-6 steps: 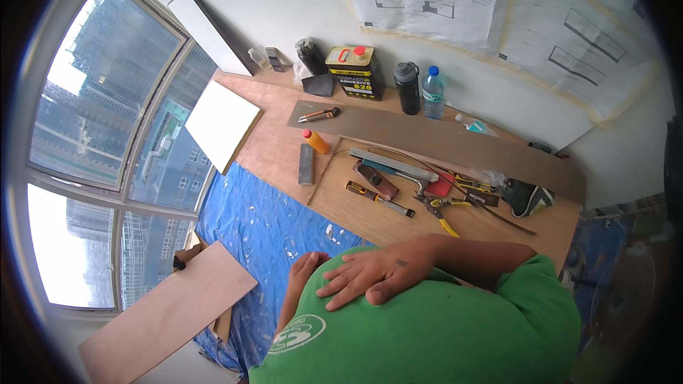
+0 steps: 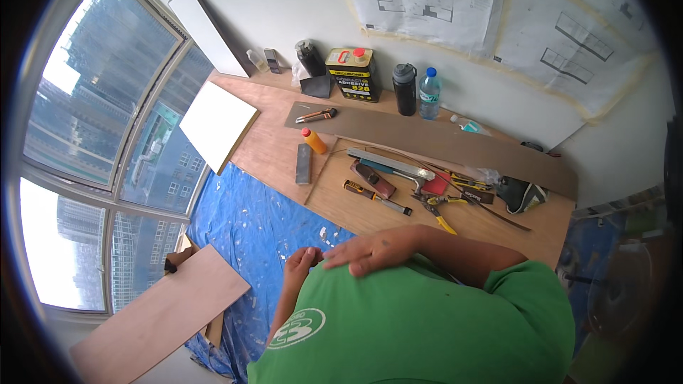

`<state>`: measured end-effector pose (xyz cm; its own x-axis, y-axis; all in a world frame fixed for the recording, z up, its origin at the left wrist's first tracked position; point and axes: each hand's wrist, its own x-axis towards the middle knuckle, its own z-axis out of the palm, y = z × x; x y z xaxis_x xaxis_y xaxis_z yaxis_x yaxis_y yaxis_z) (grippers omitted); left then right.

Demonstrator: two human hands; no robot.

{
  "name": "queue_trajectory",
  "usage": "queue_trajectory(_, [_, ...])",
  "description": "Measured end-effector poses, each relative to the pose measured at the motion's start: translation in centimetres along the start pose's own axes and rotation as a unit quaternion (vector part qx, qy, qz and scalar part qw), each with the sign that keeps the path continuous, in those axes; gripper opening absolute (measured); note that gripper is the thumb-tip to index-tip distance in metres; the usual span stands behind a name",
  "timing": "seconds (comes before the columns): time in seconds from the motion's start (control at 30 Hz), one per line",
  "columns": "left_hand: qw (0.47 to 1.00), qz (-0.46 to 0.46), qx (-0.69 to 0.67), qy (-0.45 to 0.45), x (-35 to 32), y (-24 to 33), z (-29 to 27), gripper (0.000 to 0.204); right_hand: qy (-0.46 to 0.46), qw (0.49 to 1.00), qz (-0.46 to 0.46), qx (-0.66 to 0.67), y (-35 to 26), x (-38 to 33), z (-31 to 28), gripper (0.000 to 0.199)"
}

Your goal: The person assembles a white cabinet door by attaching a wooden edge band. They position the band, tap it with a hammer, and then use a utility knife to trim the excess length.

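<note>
right now the right hand (image 2: 370, 250) lies flat and open on the green shirt (image 2: 427, 327), holding nothing; the left hand (image 2: 299, 264) curls loosely beside it, empty. better to keep both palms steady there. on the desk (image 2: 277, 149): two bottles, one adhesive can (image 2: 350, 75), one pair of pliers (image 2: 435, 206).

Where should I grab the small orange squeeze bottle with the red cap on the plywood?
Grip the small orange squeeze bottle around its orange body, from above. It lies on its side on the plywood board with bare wood around it, cap pointing away from you.
</note>
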<state>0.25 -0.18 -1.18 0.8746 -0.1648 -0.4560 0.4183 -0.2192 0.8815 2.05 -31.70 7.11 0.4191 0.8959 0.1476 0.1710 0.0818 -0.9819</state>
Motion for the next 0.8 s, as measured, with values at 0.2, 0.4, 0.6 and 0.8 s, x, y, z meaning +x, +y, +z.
queue_trajectory(0.2, [0.995,0.052,-0.068,0.053,-0.6,-0.3,-4.3,0.030,0.166,0.908,0.366,-0.119,11.4,-0.4,1.5,0.050])
queue_trajectory(0.4, [0.977,0.054,-0.049,0.199,-1.6,-9.1,-17.8,0.031,0.350,0.809,0.452,-0.138,23.4,-3.7,5.7,0.046])
queue_trajectory(0.6, [0.905,-0.237,0.113,0.336,-14.3,-35.7,-36.3,0.035,0.284,0.762,0.573,-0.098,30.6,-5.2,11.0,0.034])
queue_trajectory(0.8, [0.819,-0.465,0.021,0.335,-35.5,-50.8,-34.1,0.032,0.141,0.688,0.680,-0.209,31.6,-3.1,15.9,0.047])
